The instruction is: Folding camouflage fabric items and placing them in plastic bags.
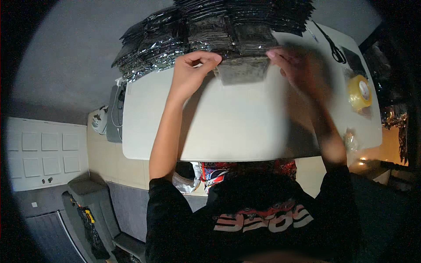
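Note:
A flat, translucent grey plastic bag (243, 73) hangs between my hands at the far side of the white table (237, 118). My left hand (193, 70) pinches its upper left corner between thumb and forefinger. At the upper right corner, my right hand (291, 65) pinches the bag too, its back blurred and in shadow. Directly beyond it lie stacks of flat, shiny black plastic packages (153, 44), piled in several columns. Whether the bag touches the nearest stack, I cannot tell.
On the table's right side are black scissors (335, 50), a pen (312, 36) and a roll of clear yellowish tape (360, 94). A dark chair (115, 114) with a white cable stands left of the table. A grey sofa (98, 197) is at lower left.

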Motion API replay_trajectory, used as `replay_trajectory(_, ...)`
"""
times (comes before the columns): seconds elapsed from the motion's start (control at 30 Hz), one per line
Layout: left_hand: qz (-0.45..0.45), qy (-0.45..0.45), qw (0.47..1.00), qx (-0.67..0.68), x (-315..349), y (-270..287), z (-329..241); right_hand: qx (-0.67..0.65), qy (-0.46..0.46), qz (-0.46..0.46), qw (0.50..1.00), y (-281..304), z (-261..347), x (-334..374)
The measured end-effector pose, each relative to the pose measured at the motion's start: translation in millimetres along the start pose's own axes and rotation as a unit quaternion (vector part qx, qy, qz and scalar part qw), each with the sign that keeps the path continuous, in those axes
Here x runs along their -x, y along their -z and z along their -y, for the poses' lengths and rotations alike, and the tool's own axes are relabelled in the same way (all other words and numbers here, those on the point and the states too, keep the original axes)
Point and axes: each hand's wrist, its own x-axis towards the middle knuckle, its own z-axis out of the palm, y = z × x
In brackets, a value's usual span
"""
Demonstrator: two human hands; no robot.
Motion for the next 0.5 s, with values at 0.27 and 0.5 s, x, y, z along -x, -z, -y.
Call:
replay_trajectory(0.27, 0.111, -0.218, 0.94, -0.239, 119.4, -1.8, 8.3, 0.074, 0.3, 0.106, 0.945, -1.5, -17.4, 78.2)
replay_trajectory(0.5, 0.108, -0.211, 0.915, -0.327, 163.8, -17.4, 27.7, 0.173, 0.287, 0.2, 0.921, -0.2, -18.0, 126.3)
